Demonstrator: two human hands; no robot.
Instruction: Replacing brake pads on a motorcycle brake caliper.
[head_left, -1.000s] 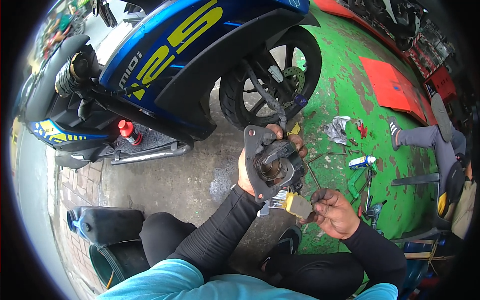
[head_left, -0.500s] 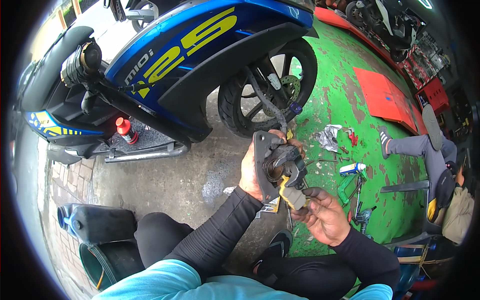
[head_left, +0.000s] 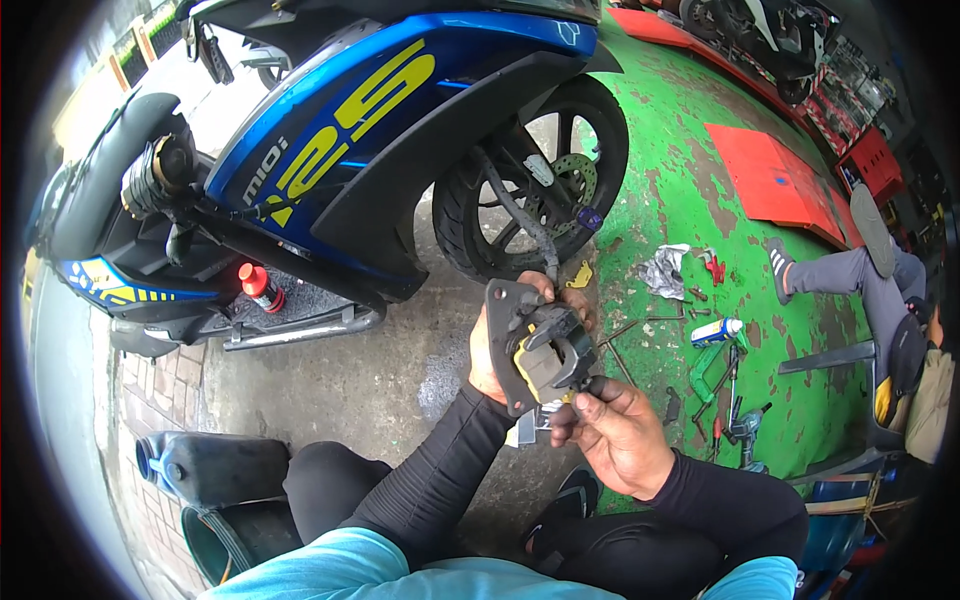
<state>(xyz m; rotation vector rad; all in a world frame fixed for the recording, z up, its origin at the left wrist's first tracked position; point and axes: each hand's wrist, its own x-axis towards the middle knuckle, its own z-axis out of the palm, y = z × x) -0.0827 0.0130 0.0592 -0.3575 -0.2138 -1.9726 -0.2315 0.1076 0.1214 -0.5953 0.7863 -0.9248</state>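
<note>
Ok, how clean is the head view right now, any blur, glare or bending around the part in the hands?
Head view: even daylight, no harsh glare; the brake caliper held by the left hand and touched by the right hand is sharp at centre. Fisheye bends the scooter and the green floor toward the dark rim, where detail smears.

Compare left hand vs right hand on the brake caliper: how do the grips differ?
The left hand wraps the brake caliper from behind and bears it; the right hand only pinches at its lower edge with fingertips. The left hand sits higher, the right hand lower and nearer the body. Both are bare, with black sleeves.
</note>
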